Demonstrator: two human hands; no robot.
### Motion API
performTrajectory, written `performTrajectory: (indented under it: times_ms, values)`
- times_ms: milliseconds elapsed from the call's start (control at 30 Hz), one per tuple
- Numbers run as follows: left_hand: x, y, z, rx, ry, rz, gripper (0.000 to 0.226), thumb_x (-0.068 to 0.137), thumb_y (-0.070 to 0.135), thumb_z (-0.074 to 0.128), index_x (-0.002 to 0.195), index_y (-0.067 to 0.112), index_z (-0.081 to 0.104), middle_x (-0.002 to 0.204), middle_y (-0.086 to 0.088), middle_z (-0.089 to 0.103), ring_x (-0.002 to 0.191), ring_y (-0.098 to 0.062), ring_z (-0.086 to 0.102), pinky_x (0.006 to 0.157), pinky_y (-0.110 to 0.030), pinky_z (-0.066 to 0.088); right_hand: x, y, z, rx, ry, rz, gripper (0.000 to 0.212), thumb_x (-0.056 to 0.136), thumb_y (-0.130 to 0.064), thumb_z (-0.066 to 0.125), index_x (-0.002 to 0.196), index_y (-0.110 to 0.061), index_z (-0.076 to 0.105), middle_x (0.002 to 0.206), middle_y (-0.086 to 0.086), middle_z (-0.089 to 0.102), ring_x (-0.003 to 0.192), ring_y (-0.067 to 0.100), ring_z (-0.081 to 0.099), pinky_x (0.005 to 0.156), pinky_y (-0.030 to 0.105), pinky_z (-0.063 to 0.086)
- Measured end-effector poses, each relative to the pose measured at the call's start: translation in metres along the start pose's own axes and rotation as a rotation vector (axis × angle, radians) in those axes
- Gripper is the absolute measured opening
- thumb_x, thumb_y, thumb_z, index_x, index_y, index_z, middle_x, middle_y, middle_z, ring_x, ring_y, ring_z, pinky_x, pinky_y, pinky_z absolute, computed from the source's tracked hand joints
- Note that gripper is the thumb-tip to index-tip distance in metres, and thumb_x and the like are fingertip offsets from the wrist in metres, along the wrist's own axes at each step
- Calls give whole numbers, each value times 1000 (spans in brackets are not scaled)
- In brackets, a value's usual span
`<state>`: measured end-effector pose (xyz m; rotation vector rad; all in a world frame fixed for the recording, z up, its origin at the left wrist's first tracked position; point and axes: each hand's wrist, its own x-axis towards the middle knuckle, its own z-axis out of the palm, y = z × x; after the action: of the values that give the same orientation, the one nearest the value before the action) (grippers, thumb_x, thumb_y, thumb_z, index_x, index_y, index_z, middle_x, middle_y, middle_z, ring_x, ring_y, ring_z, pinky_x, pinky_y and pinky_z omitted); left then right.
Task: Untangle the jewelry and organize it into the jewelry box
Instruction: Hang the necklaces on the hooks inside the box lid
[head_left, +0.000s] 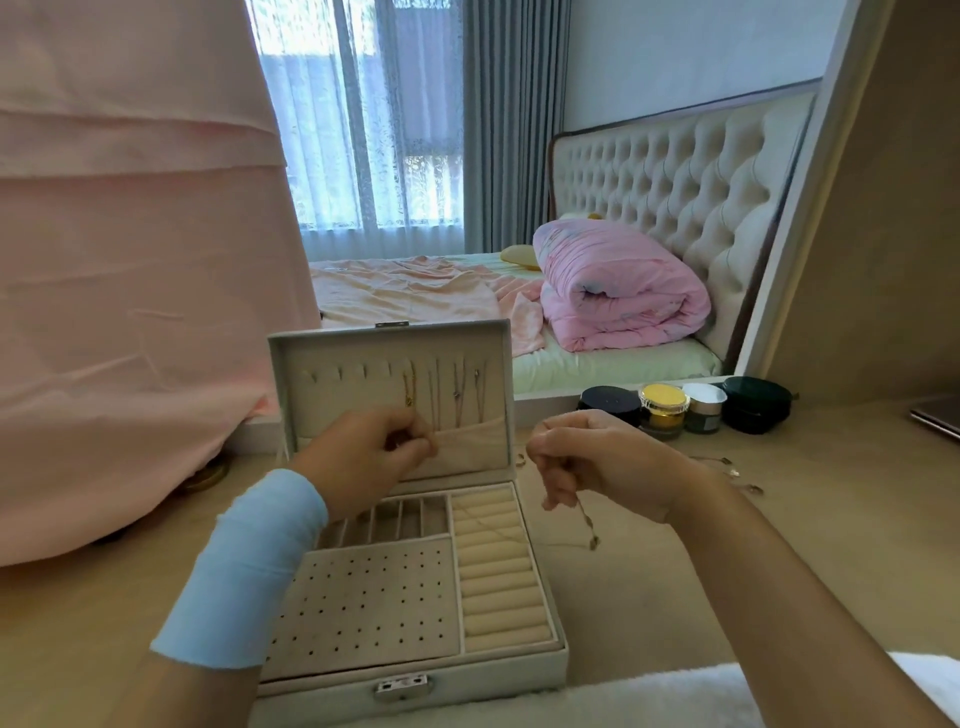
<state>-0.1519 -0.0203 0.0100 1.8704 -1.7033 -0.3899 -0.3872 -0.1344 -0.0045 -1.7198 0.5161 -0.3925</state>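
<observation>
1. Pink cloth (130, 260) covers the whole left side and hangs down to the worktop (675, 597).
2. Behind the worktop there is a bed (415, 291) w/ tufted headboard and a rolled pink blanket (618, 291); curtains and a window are behind it.
3. The worktop is beige. A white fluffy edge (675, 696) shows at the bottom.
4. Jewelry box (550, 670) is white and stands open in the centre-left of the worktop, lid (498, 364) upright. Approx. four chains (434, 395) hang from hooks inside the lid, on its right half. The base has a panel w/ holes (363, 608) at front left, narrow slots (410, 517) behind it, and ring rolls (498, 582) on the right.
5. Left hand (369, 457), w/ light blue sleeve (244, 566) on the forearm, is in front of the lid pocket. Its fingers (415, 441) are clenched in a pinch on sth. thin, prob. one end of the necklace (587, 519).
6. Right hand (597, 462) is raised just right of the box, fingers curled round the necklace. A part w/ small charms hangs below the fist, and a fine strand runs left over the ring rolls.
7. Four cosmetic jars (665, 410) stand in a row at the back of the worktop, right of the box.
8. Loose jewelry (727, 467) lies on the worktop behind the right wrist.
</observation>
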Motion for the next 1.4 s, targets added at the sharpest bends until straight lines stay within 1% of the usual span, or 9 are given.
performTrajectory:
  times_ms: [100,267,400,567,767,900,1000,1167,1400]
  values:
    - [-1,-15,-13,-169,-51,-44,12,93,23,59,84,21,67,80,7,66,76,-10,59,73,-28,49,7,-3,15,148,6,-23,23,93,-26,57,73,-15,63,59,4,43,53,20,43,72,44,53]
    - [-4,-28,-27,-920,-41,-74,10,87,8,52,84,1,58,85,-14,68,85,-25,66,87,-38,53,17,-8,35,220,23,-33,20,92,-25,57,79,-12,64,60,3,42,52,18,40,59,35,48]
    - [-10,-32,-33,-1147,-143,-62,14,80,14,49,85,3,56,63,-11,54,62,-27,57,62,-33,55,30,-9,47,195,72,-14,23,99,-16,53,80,-6,62,64,8,48,53,21,45,59,36,50]
    - [-11,-36,-40,-1140,-207,-64,33,94,11,29,97,1,60,62,-6,53,53,-22,52,55,-28,48,46,-10,58,-38,156,118,28,103,-15,48,79,-7,60,65,9,58,54,22,54,64,39,48]
    - [-13,-44,-45,-1088,-304,-33,48,75,14,42,115,-3,63,77,-7,61,61,-21,55,61,-28,51,59,-11,72,-244,167,214,24,101,-19,53,86,-5,66,74,10,66,62,22,59,55,26,47]
    - [-12,-45,-45,-1093,-341,-4,51,76,11,42,120,-3,62,83,-9,62,65,-23,56,66,-30,52,66,-18,87,-209,192,78,15,98,-12,58,104,-8,71,100,2,74,94,21,69,91,29,54]
    - [-12,-46,-45,-1094,-362,13,50,77,9,41,120,-2,63,84,-11,63,66,-23,57,67,-30,52,70,-30,95,-21,112,-74,29,94,-4,57,121,-9,68,107,3,73,107,20,70,100,37,51]
    - [-15,-46,-48,-949,-205,-6,26,94,8,52,113,2,68,74,-6,60,60,-18,54,60,-25,49,75,-39,95,36,128,-88,13,97,-8,61,103,-5,73,63,3,51,56,16,47,72,39,53]
    - [-6,-51,-47,-358,152,-108,17,86,30,71,86,13,75,51,14,55,48,-1,47,60,-20,42,81,-39,93,-104,309,-37,17,99,-18,62,94,-8,74,56,-5,43,50,11,36,49,26,35]
